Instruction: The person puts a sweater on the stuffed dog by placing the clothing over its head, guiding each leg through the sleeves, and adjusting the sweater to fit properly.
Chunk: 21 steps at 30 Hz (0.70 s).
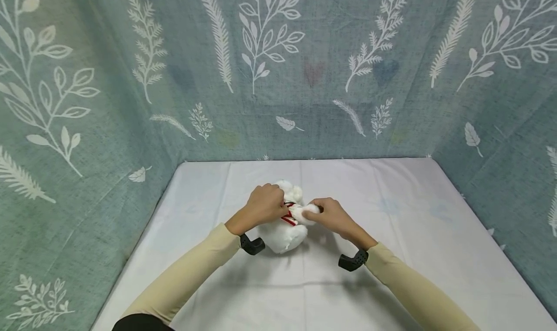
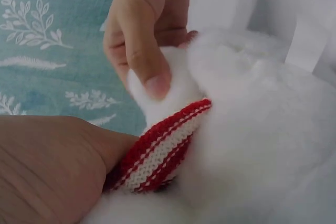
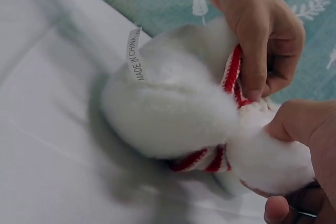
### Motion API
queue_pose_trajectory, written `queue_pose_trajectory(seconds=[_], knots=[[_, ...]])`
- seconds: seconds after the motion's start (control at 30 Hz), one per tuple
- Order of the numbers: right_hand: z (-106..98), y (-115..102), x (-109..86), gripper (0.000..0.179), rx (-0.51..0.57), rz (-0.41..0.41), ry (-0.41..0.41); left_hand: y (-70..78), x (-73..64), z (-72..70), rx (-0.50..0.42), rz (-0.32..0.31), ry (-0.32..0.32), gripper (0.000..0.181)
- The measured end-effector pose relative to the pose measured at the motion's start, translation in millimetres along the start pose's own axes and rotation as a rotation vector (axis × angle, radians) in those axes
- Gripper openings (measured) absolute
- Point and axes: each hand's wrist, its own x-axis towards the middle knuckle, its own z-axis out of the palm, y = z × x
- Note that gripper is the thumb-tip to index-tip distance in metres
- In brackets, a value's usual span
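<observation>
A fluffy white plush toy lies on the white cloth in the head view, between both hands. Around it runs a red and white striped knitted band. My left hand pinches this band between thumb and fingers, as the right wrist view shows. With thumb and fingers, my right hand grips a rounded white part of the toy that sticks out past the band. A white label reading "MADE IN CHINA" stands up from the toy's fur. Part of the toy's far side is hidden behind the left hand.
The white cloth covers the table, with creases across it. Blue-green curtains with white leaf prints hang at the back and on both sides. A black band sits on each wrist.
</observation>
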Motion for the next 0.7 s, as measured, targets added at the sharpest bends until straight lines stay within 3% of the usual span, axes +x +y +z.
queue_pose_trajectory(seconds=[0.17,0.3,0.43,0.7], knots=[[-1,1,-1.5,0.017,0.015,0.009,-0.023,-2.5,-3.7,1.6,-0.064,-0.001,0.031,0.042],[-3,6,-4.8,0.022,0.019,0.024,-0.043,-7.6,-6.9,4.1,-0.291,-0.005,0.019,0.029],[-6,11,-9.1,0.023,0.002,0.039,-0.042,-14.5,-8.8,4.8,-0.5,-0.053,0.004,0.035],[-12,18,-16.3,0.02,-0.032,0.038,-0.055,-18.8,-12.2,6.9,-0.602,-0.052,0.001,0.042]])
